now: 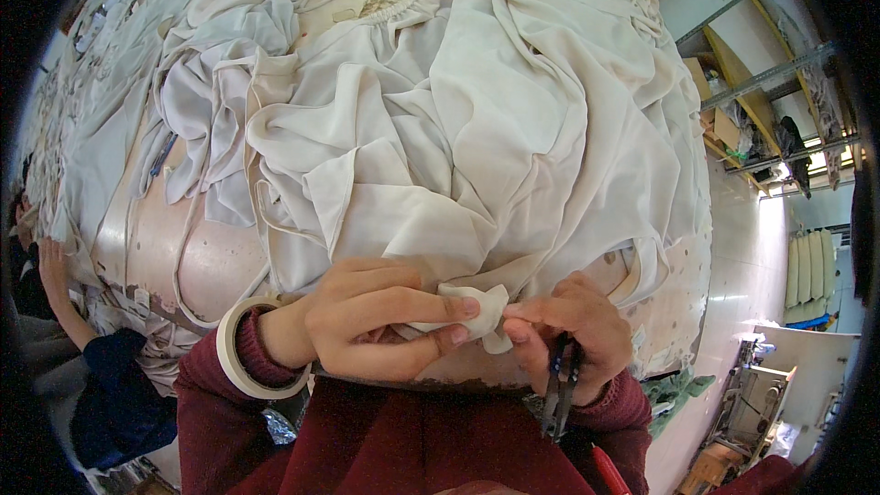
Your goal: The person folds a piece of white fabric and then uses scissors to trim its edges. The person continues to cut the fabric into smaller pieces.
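**Both hands on cloth edge**

Left hand [385, 316] pinches a small fold of cream cloth [472, 307] at the table's [197, 266] near edge. Right hand [568, 335] pinches the same fold and grips dark snips [561, 385] in its palm. A tape roll [240, 348] rings the left wrist.

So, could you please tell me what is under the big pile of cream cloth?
A worn table shows bare beside the cloth pile; whatever else lies beneath is covered.

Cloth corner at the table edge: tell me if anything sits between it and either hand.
Nothing visible does. The left hand pinches the cloth corner directly, and the right hand, holding small snips, touches it from the other side.
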The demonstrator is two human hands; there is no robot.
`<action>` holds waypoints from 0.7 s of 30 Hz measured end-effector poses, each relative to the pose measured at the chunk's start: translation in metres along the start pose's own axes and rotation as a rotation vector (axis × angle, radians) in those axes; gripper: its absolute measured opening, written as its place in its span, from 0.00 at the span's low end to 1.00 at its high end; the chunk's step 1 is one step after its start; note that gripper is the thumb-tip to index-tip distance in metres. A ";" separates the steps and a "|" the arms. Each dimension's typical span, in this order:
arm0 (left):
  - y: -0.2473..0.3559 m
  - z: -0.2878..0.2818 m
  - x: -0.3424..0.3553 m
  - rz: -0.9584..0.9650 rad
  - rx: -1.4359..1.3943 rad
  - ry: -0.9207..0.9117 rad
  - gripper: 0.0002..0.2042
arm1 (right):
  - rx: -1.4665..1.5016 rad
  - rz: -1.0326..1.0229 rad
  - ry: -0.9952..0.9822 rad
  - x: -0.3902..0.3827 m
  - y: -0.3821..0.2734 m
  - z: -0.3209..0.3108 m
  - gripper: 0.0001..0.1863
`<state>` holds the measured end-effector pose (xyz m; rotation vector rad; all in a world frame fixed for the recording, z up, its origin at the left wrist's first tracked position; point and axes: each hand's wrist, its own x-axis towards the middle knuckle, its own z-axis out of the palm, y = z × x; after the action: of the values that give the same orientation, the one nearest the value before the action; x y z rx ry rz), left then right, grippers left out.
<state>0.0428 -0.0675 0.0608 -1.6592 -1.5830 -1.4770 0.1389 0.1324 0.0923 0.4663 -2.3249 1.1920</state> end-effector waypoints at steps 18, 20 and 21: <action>0.000 0.001 -0.001 0.023 0.032 -0.074 0.13 | -0.074 -0.115 -0.060 0.000 0.004 0.004 0.12; 0.000 0.002 -0.001 0.035 0.039 -0.079 0.13 | -0.070 -0.125 -0.073 -0.001 0.004 0.003 0.16; -0.001 0.003 -0.001 0.045 0.036 -0.066 0.13 | -0.068 -0.123 -0.072 -0.001 0.004 0.002 0.18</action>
<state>0.0438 -0.0649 0.0584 -1.7274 -1.5865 -1.3767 0.1375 0.1331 0.0877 0.6278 -2.3515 1.0507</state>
